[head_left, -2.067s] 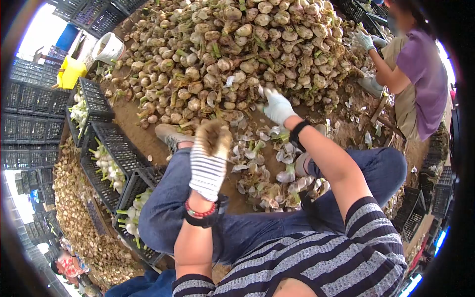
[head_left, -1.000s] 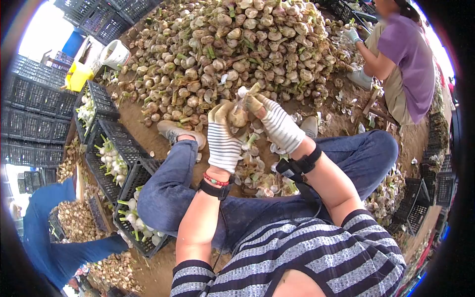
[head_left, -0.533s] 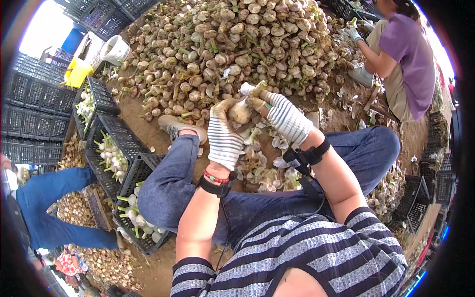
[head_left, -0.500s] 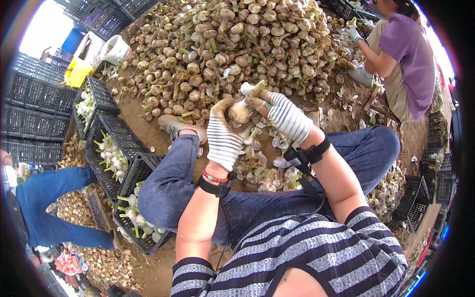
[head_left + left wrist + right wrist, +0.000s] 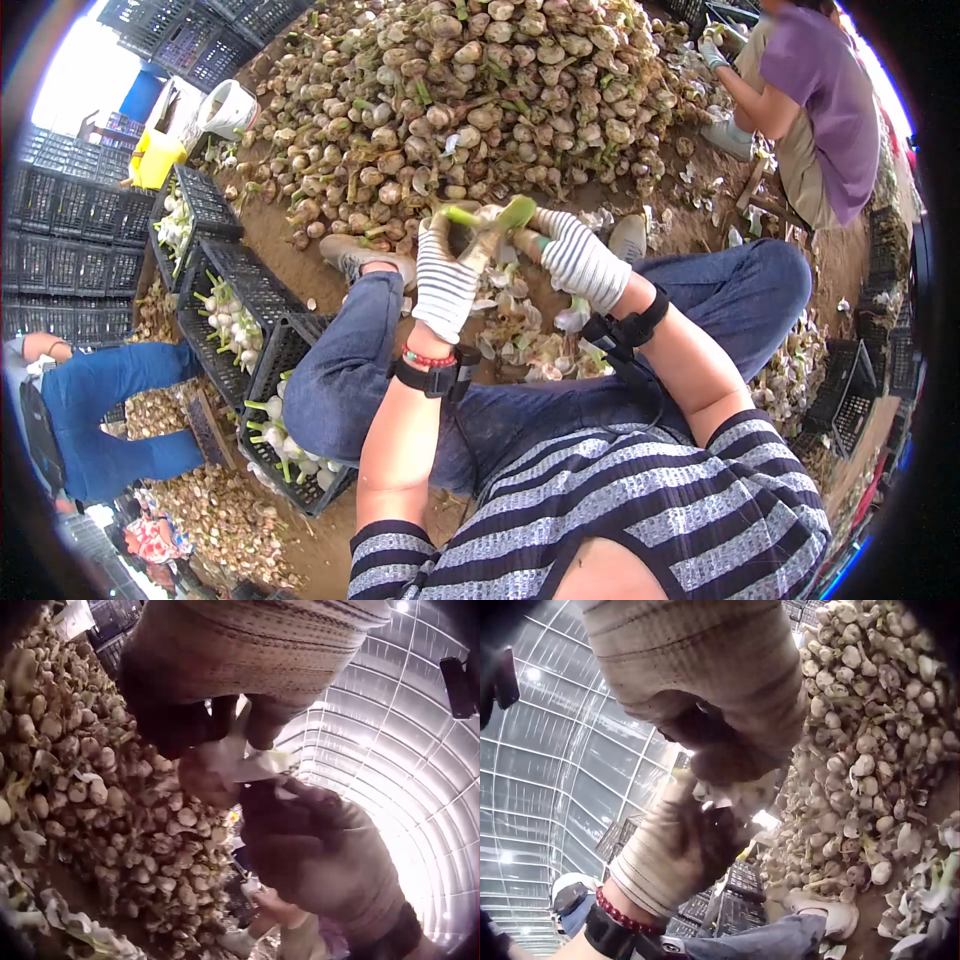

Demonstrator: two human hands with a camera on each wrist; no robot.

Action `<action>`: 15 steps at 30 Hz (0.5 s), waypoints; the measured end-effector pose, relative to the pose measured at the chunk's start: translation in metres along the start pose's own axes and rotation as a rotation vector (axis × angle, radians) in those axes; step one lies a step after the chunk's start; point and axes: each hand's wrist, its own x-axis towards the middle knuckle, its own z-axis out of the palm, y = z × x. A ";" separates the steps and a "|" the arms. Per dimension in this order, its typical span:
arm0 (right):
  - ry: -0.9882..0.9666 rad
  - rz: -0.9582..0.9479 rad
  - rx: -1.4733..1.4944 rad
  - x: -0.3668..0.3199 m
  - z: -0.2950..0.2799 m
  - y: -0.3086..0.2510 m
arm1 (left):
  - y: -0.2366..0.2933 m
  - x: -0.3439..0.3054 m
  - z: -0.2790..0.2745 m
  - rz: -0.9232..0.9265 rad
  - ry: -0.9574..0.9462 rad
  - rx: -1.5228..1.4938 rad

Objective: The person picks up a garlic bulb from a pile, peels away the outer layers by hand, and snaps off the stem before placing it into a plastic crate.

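The left hand and right hand pinched garlic in a narrow grip, apparently peeling it. Another pull called for steady, opposed fingers.

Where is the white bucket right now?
In the head view's upper left, the white bucket sits beside the yellow container, left of the garlic pile.

The right hand and left hand are gripping a partly hidden garlic bulb while a garlic pile is lying beyond
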 end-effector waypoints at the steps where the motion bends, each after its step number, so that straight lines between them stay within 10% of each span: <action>1: 0.008 -0.065 0.026 0.000 0.004 0.011 | -0.003 -0.001 -0.002 -0.104 0.054 -0.080; 6: 0.095 0.173 0.181 0.021 -0.025 0.036 | 0.012 -0.003 -0.014 -0.050 -0.089 -0.098; 12: 0.283 0.166 -0.394 0.027 -0.042 0.095 | 0.026 -0.007 -0.022 -0.054 -0.133 -0.069; 15: -0.112 0.192 -0.575 0.008 -0.045 0.136 | 0.025 -0.006 -0.026 -0.095 -0.082 -0.166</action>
